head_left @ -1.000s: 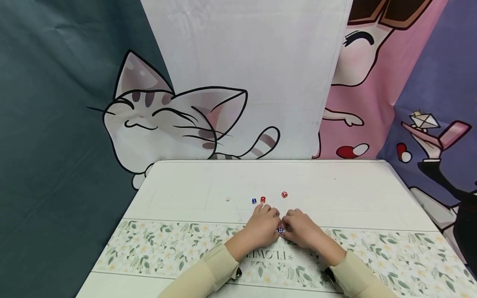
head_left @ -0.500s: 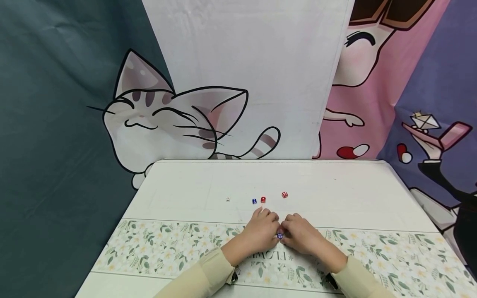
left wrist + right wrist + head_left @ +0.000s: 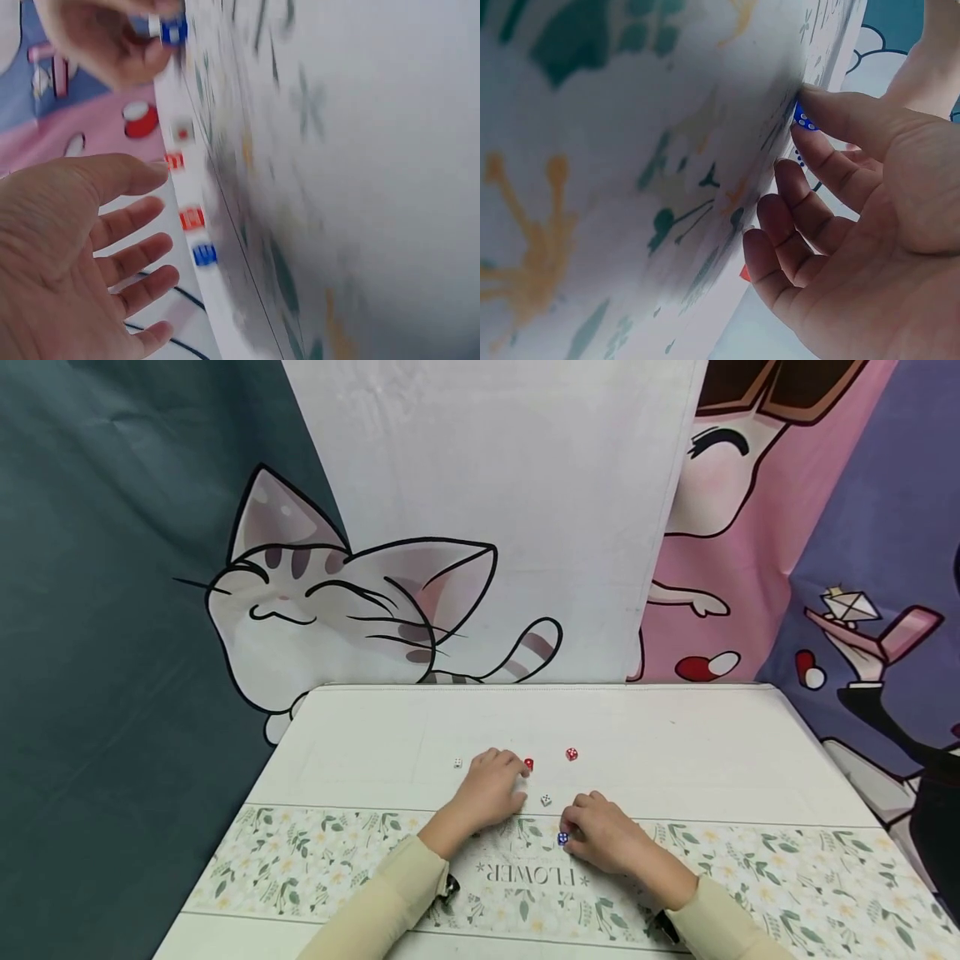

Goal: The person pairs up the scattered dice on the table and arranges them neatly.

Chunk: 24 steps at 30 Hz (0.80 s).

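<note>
My right hand [image 3: 603, 833] pinches a blue die [image 3: 562, 838] with white pips between thumb and forefinger, low over the floral band. The same die [image 3: 805, 118] shows in the right wrist view. Farther left, my left hand [image 3: 491, 789] reaches over the white part of the table with fingers parted and holding nothing. Beside its fingertips lies a red die [image 3: 528, 764]. A second blue die [image 3: 205, 253] shows in the left wrist view but is hidden behind that hand in the head view. Between the hands sits a white die [image 3: 546, 800].
Another red die [image 3: 572, 754] lies farther back, and a white die [image 3: 457, 763] rests left of the left hand. The white table [image 3: 712, 735] carries a floral printed band [image 3: 322, 852]. A cartoon curtain [image 3: 480, 460] hangs behind the table.
My left hand has parted from the right and moved left and forward, covering the second blue die. The white die between the hands has come into sight. My right hand stays with its blue die.
</note>
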{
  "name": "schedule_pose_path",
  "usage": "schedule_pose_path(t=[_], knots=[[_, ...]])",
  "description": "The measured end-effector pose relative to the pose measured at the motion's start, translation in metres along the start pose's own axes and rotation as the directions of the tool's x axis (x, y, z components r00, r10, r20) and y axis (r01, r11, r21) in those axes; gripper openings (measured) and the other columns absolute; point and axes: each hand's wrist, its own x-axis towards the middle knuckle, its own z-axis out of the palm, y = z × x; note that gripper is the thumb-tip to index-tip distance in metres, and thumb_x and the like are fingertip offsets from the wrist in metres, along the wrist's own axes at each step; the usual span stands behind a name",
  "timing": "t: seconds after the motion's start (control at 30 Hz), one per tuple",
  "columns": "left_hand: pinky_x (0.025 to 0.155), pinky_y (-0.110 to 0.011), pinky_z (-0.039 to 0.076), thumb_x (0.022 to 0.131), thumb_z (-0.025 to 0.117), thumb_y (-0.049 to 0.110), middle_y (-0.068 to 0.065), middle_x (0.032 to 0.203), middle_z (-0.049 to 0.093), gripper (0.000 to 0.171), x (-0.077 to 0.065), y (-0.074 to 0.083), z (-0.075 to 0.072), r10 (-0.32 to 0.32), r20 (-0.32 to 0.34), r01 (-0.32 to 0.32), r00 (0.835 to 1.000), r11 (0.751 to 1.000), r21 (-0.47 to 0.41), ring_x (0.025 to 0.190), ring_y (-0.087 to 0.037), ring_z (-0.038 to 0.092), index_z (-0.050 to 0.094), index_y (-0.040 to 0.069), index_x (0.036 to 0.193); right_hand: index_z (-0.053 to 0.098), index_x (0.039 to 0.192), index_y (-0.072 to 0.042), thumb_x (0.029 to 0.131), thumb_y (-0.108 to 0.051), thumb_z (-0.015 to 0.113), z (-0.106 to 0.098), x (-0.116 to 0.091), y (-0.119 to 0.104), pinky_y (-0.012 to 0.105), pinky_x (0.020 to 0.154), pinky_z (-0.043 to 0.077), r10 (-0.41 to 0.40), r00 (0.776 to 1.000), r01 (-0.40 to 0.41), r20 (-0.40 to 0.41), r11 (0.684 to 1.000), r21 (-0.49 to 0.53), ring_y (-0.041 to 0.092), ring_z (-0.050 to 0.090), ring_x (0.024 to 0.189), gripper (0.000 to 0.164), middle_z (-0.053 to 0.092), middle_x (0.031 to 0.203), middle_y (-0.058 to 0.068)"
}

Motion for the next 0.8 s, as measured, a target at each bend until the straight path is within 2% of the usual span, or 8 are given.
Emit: schedule_pose_path(t=[0.17,0.33,0.5,0.7,0.8], knots=[[0.107,-0.045,0.04,0.092,0.072,0.03,-0.002,0.126,0.065,0.037,0.011,-0.017,0.003,-0.099,-0.004,0.099,0.995,0.995,-0.001,0.117,-0.022,0.055,0.068,0.015,0.126,0.06,0.084,-0.021,0.084,-0.022,0.082,0.0,0.0,-0.001,0.033,0.071,0.034,0.003,1.0,-0.003,0.005,1.0,-0.002,0.013,0.038,0.081,0.022,0.046,0.084,-0.01],[0.103,-0.045,0.043,0.092,0.073,0.032,-0.003,0.124,0.065,0.039,0.021,-0.023,0.004,-0.158,0.022,0.157,0.987,0.987,0.029,0.116,-0.023,0.056,0.068,0.014,0.126,0.059,0.084,-0.021,0.084,-0.022,0.081,0.001,0.001,-0.002,0.033,0.071,0.033,0.01,1.0,-0.01,0.011,1.0,-0.012,0.014,0.038,0.081,0.022,0.045,0.084,-0.01],[0.097,-0.044,0.045,0.091,0.073,0.03,-0.002,0.115,0.067,0.028,0.025,-0.022,0.006,-0.176,0.036,0.175,0.984,0.984,0.042,0.108,-0.021,0.056,0.072,0.014,0.114,0.059,0.085,-0.022,0.084,-0.022,0.081,0.002,0.001,-0.001,0.033,0.071,0.032,0.011,1.0,-0.011,0.008,1.0,-0.013,0.013,0.037,0.081,0.023,0.045,0.084,-0.009],[0.09,-0.042,0.047,0.09,0.073,0.026,0.001,0.102,0.065,0.012,0.027,-0.022,0.008,-0.176,0.015,0.175,0.984,0.983,0.057,0.097,-0.019,0.056,0.072,0.016,0.097,0.059,0.084,-0.022,0.084,-0.022,0.082,0.001,0.001,-0.002,0.033,0.071,0.032,0.005,1.0,-0.005,0.004,1.0,-0.017,0.014,0.037,0.081,0.023,0.045,0.084,-0.009],[0.088,-0.041,0.047,0.091,0.072,0.025,0.002,0.098,0.063,0.009,0.026,-0.022,0.008,-0.171,0.014,0.17,0.985,0.984,0.057,0.094,-0.018,0.055,0.072,0.017,0.094,0.059,0.084,-0.022,0.084,-0.023,0.082,0.001,0.002,-0.003,0.033,0.071,0.032,-0.001,1.0,0.001,0.002,1.0,-0.021,0.014,0.037,0.08,0.023,0.046,0.083,-0.008]])
